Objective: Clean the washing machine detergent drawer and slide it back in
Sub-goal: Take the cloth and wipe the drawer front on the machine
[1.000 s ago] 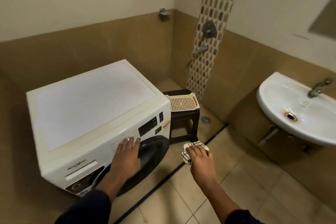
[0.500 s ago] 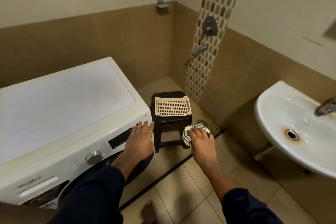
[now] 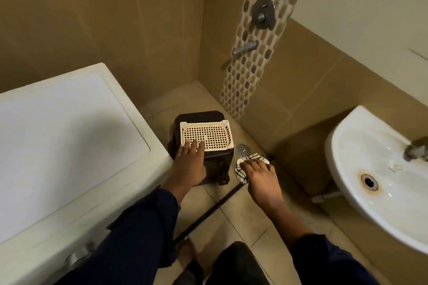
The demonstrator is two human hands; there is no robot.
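The white washing machine (image 3: 64,136) fills the left side; its front panel and detergent drawer are hidden below my left sleeve. My left hand (image 3: 188,164) stretches out with straight fingers over the near edge of a cream perforated tray (image 3: 206,134); the tray lies on a dark brown stool (image 3: 216,169). My right hand (image 3: 259,176) grips a bunched white cloth with black checks (image 3: 242,170) above the floor, right of the stool.
A white wall basin (image 3: 370,164) with a tap (image 3: 416,151) juts out at the right. Shower fittings (image 3: 262,12) hang on the mosaic strip in the far corner. A floor drain (image 3: 242,149) lies behind the cloth. My foot (image 3: 187,252) stands on the tiled floor.
My left hand has left the washing machine's front panel and moved right to the tray on the stool. The view has swung right and down. My right hand keeps hold of the cloth.
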